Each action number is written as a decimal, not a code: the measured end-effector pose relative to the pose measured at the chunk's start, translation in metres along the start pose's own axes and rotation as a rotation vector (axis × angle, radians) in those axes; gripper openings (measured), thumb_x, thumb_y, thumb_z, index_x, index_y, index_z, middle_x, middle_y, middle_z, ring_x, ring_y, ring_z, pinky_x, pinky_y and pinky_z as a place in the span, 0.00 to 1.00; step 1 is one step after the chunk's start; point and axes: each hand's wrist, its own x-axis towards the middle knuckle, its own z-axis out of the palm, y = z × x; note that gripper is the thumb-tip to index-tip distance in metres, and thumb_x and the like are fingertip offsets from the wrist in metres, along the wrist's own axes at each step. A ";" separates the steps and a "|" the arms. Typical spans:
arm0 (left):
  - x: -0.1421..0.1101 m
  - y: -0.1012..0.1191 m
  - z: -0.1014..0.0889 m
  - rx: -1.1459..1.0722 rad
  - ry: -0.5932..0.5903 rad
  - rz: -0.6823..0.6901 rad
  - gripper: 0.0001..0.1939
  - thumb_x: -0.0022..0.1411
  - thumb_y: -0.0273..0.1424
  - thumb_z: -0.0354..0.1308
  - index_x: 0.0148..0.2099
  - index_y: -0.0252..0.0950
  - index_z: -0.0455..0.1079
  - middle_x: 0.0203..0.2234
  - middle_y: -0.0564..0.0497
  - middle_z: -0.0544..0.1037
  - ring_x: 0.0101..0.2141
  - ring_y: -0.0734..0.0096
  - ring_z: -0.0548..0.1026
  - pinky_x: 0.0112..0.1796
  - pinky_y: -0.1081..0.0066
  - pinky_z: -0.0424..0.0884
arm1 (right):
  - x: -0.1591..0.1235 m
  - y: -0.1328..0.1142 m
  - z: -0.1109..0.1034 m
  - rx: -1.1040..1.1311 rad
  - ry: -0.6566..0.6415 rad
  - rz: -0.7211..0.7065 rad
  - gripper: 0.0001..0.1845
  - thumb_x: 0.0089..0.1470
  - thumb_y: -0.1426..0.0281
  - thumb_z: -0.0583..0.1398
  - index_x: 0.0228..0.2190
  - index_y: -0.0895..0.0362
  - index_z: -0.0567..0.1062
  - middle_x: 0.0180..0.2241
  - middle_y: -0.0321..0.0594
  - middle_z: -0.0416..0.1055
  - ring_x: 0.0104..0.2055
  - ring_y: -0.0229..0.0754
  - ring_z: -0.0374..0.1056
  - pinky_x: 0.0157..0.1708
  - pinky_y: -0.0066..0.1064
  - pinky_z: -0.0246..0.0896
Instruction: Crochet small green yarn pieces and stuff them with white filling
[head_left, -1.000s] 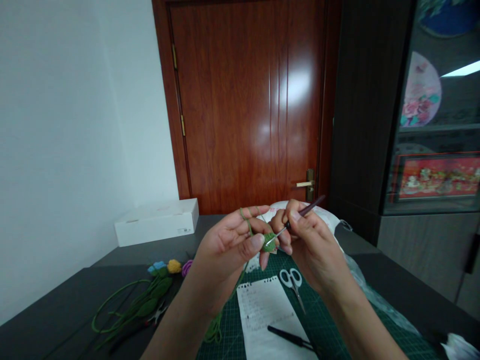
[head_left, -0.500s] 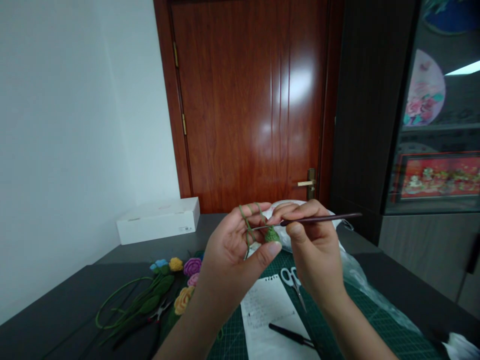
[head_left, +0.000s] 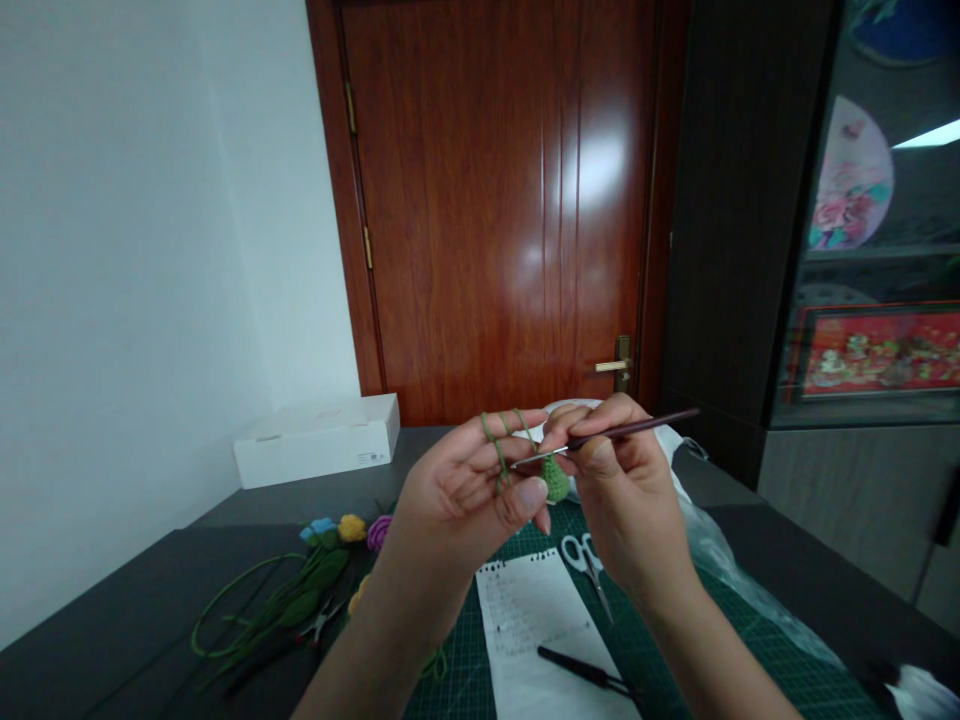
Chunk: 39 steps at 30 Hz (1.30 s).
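Between the thumb and fingers of my left hand (head_left: 480,480) is pinched a small green crochet piece (head_left: 555,482). Green yarn (head_left: 501,450) is looped around the raised fingers of that same hand. My right hand (head_left: 619,470) grips a crochet hook (head_left: 634,427) with a dark brown handle, held much like a pen. The hook's thin metal shaft crosses the top of the green piece and its tip points left, close to the yarn. Below the hands lies a handwritten sheet of paper (head_left: 525,610), with white-handled scissors (head_left: 587,565) to its right.
A green cutting mat (head_left: 457,650) covers the dark table. A black pen-like tool (head_left: 581,667) rests on the paper. At left are crocheted flowers (head_left: 351,528), green stems (head_left: 300,590) and pliers (head_left: 322,620). A white box (head_left: 319,440) stands behind; clear plastic (head_left: 739,580) lies right.
My left hand has shifted slightly left and turned, showing more of the green piece. The hook's handle end now tilts higher, and its tip sits a little further right.
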 end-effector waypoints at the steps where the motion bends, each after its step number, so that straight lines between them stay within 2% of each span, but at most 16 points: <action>1: 0.000 0.000 0.000 0.005 0.008 -0.001 0.21 0.56 0.25 0.72 0.52 0.35 0.76 0.45 0.42 0.84 0.34 0.69 0.80 0.30 0.73 0.76 | 0.000 0.000 0.001 0.005 -0.003 -0.005 0.08 0.60 0.62 0.67 0.34 0.51 0.75 0.33 0.36 0.77 0.36 0.41 0.71 0.33 0.31 0.66; 7: 0.001 0.002 0.000 0.092 0.061 0.063 0.19 0.53 0.22 0.73 0.48 0.34 0.78 0.41 0.46 0.84 0.41 0.67 0.81 0.37 0.74 0.79 | -0.001 -0.002 0.003 0.030 -0.006 -0.066 0.05 0.63 0.64 0.65 0.35 0.50 0.75 0.32 0.35 0.78 0.38 0.42 0.73 0.39 0.35 0.68; 15: 0.000 0.000 -0.001 0.107 0.075 0.060 0.18 0.54 0.25 0.73 0.48 0.33 0.78 0.36 0.48 0.82 0.34 0.70 0.80 0.35 0.72 0.81 | 0.001 -0.006 0.002 0.028 -0.014 -0.049 0.07 0.65 0.62 0.63 0.35 0.50 0.71 0.32 0.34 0.79 0.35 0.41 0.74 0.40 0.37 0.68; 20: -0.001 0.000 -0.002 0.068 0.055 0.040 0.17 0.54 0.23 0.73 0.47 0.34 0.79 0.34 0.50 0.80 0.31 0.74 0.79 0.34 0.73 0.80 | 0.004 -0.006 -0.003 0.024 -0.065 -0.046 0.07 0.67 0.61 0.60 0.36 0.49 0.70 0.31 0.33 0.78 0.34 0.41 0.73 0.39 0.37 0.68; 27: 0.000 0.000 -0.003 0.006 0.030 -0.014 0.16 0.54 0.23 0.73 0.46 0.33 0.79 0.33 0.52 0.79 0.29 0.75 0.80 0.32 0.74 0.80 | 0.010 -0.008 -0.016 -0.038 -0.204 -0.178 0.07 0.67 0.61 0.60 0.39 0.50 0.70 0.33 0.36 0.79 0.36 0.43 0.75 0.39 0.39 0.68; 34: 0.002 0.001 -0.002 -0.056 -0.017 -0.042 0.14 0.54 0.22 0.72 0.44 0.32 0.80 0.32 0.52 0.80 0.27 0.74 0.80 0.31 0.75 0.77 | 0.013 -0.011 -0.019 -0.044 -0.262 -0.195 0.06 0.69 0.62 0.59 0.40 0.51 0.69 0.33 0.37 0.80 0.34 0.43 0.76 0.36 0.38 0.69; 39: 0.002 -0.002 -0.006 -0.085 -0.033 -0.048 0.14 0.54 0.23 0.72 0.45 0.32 0.80 0.32 0.51 0.80 0.27 0.74 0.81 0.32 0.75 0.77 | 0.015 -0.015 -0.021 -0.114 -0.289 -0.268 0.06 0.68 0.64 0.60 0.41 0.52 0.69 0.33 0.39 0.81 0.35 0.44 0.76 0.37 0.41 0.70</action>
